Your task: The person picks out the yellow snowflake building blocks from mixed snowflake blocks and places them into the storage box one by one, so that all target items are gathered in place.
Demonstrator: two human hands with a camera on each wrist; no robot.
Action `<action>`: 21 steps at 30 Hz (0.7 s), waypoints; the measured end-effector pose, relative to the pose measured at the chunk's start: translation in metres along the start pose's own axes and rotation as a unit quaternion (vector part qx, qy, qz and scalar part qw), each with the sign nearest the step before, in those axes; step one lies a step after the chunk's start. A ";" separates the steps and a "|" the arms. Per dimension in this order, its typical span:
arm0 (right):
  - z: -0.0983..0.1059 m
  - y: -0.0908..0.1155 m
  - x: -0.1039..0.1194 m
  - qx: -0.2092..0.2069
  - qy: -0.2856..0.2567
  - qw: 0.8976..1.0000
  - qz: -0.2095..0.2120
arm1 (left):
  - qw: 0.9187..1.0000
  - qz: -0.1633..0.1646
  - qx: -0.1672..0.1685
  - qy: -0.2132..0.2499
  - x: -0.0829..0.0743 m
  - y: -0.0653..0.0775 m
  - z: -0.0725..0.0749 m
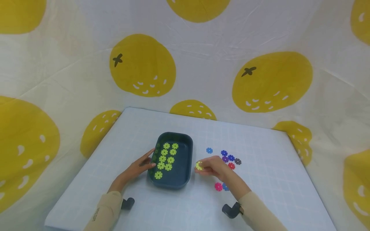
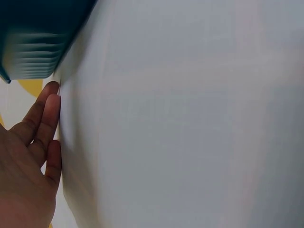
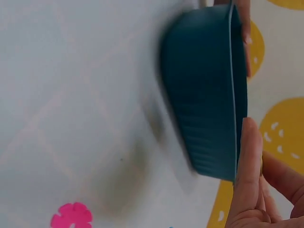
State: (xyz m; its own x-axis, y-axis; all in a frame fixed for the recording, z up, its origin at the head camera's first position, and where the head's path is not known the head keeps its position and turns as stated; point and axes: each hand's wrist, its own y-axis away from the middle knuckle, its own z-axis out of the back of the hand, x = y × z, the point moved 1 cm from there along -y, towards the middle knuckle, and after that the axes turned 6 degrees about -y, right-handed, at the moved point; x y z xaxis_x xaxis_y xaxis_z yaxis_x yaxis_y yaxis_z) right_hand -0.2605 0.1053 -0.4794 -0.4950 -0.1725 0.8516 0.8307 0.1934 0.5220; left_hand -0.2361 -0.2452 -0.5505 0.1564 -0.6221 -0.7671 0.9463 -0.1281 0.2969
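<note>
A dark teal tray [image 1: 179,163] stands on the table, holding several yellow-green interlocking discs [image 1: 168,166] set in two columns along its left half. My left hand [image 1: 134,168] grips the tray's left rim, the thumb over the edge; its other fingers [image 2: 47,118] stretch along the outside in the left wrist view. Just off the tray's right side, my right hand [image 1: 212,166] pinches another yellow-green disc [image 1: 198,165] between thumb and fingers. In the right wrist view that disc is almost wholly hidden by the fingers [image 3: 249,156], which overlap the tray's near end.
Right of my right hand lie loose discs: light blue [image 1: 209,150], dark blue [image 1: 231,158], purple [image 1: 225,159], grey [image 1: 238,161] and red [image 1: 231,166]. A pink disc [image 1: 218,186] and a blue one [image 1: 225,186] lie near my right forearm. A fruit-print curtain [image 1: 202,70] hangs behind the table [image 1: 260,192].
</note>
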 end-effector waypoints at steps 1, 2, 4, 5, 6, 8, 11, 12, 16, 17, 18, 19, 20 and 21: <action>-0.002 -0.001 0.004 0.006 0.004 1.000 -0.001 | 1.000 0.001 0.000 0.000 0.000 0.000 0.000; -0.004 -0.002 0.008 0.014 0.004 1.000 -0.001 | 1.000 0.002 -0.001 -0.001 0.000 0.000 0.000; -0.009 -0.005 0.017 0.037 0.004 0.999 -0.005 | 1.000 0.002 -0.002 -0.002 0.000 0.000 0.000; -0.012 -0.007 0.021 0.050 0.004 0.999 -0.007 | 1.000 0.002 -0.003 -0.002 0.000 0.001 0.000; -0.016 -0.009 0.026 0.062 0.002 0.998 -0.012 | 1.000 0.002 -0.003 -0.003 0.000 0.001 0.000; -0.023 -0.013 0.034 0.085 -0.002 0.996 -0.022 | 1.000 0.002 -0.003 -0.004 0.001 0.000 -0.001; -0.035 -0.020 0.044 0.112 -0.006 0.993 -0.036 | 1.000 0.000 -0.001 -0.004 0.002 0.000 -0.002; -0.038 -0.022 0.046 0.118 -0.007 0.992 -0.038 | 1.000 -0.001 0.000 -0.004 0.002 0.000 -0.002; -0.049 -0.030 0.056 0.137 -0.002 0.990 -0.040 | 1.000 -0.004 -0.001 -0.002 0.002 -0.001 -0.001; -0.051 -0.031 0.058 0.140 0.000 0.989 -0.042 | 1.000 -0.004 -0.001 -0.004 0.002 0.000 -0.001; -0.053 -0.032 0.059 0.142 0.001 0.989 -0.043 | 1.000 -0.003 0.000 -0.006 0.001 -0.001 -0.001; -0.055 -0.034 0.061 0.143 0.000 0.989 -0.046 | 1.000 -0.002 0.000 -0.006 0.001 0.000 0.000; -0.057 -0.035 0.061 0.145 -0.003 0.988 -0.049 | 1.000 -0.001 0.001 -0.009 0.001 0.000 0.000; -0.059 -0.037 0.062 0.146 -0.008 0.988 -0.053 | 1.000 0.000 0.002 -0.011 0.001 0.000 0.000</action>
State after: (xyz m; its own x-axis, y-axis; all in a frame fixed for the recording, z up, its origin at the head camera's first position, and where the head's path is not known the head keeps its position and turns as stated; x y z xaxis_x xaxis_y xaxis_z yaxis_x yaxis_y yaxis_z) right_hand -0.3068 0.0304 -0.4491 -0.5813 -0.1921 0.7907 0.6657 0.4465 0.5979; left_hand -0.2360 -0.2455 -0.5514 0.1501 -0.6388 -0.7545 0.9454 -0.1305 0.2986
